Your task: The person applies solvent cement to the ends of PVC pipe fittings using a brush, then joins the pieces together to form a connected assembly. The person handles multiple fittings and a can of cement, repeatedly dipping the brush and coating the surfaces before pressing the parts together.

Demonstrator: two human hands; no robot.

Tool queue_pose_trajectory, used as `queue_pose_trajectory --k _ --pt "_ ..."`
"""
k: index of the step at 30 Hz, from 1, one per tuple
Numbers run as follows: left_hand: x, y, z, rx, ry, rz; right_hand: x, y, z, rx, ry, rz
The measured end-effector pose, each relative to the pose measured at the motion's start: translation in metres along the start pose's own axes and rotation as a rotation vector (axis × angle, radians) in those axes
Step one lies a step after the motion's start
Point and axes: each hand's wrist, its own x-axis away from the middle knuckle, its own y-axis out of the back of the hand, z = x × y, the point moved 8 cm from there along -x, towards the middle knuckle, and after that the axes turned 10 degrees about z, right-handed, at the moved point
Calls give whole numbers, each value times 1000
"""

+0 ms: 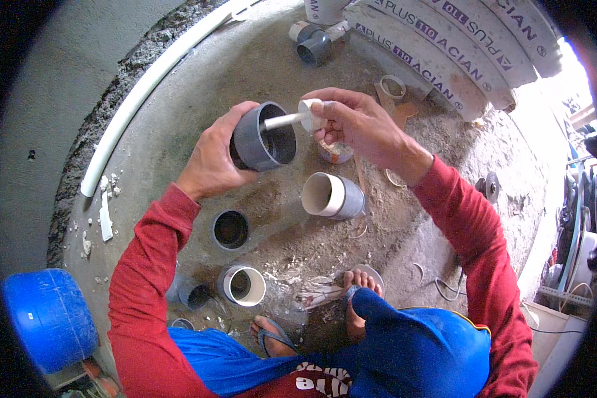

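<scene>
My left hand (pixel 209 159) grips a dark grey plastic pipe coupling (pixel 251 140) from its left side, its open end tilted toward the right. Between the fingers of my right hand (pixel 371 132) is a white applicator (pixel 284 122) with a round cap and a short rod. Its rod reaches into the mouth of the coupling; the tip is hard to make out there. Just beneath my right hand stands a small can (pixel 337 154), partly covered by the fingers. A short white pipe piece with a grey sleeve (pixel 341 198) is on the floor below it.
More grey fittings (pixel 231 229) and a white-lined one (pixel 244 285) stand near my feet. Long white pipes (pixel 438 60) are stacked at the far right. A thin white pipe (pixel 132 96) runs along the left wall. A blue drum (pixel 50 322) sits lower left.
</scene>
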Motion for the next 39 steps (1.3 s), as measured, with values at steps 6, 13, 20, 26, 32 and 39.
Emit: queue_pose_trajectory --k 6,13,20,26,32,39 --pt "2 1 0 -104 -2 -27 3 6 -18 -188 -26 -209" --pt "4 2 6 -144 -39 -29 2 20 24 541 181 -46" --pt "9 20 16 -89 0 -79 12 76 15 1321 65 -67" --pt "11 23 13 -129 -1 -86 3 83 -51 1444 17 63" --pt "13 22 19 -109 77 -43 -11 91 -104 1476 -80 110" --pt "15 22 24 -106 53 -47 0 81 -116 1496 53 121"
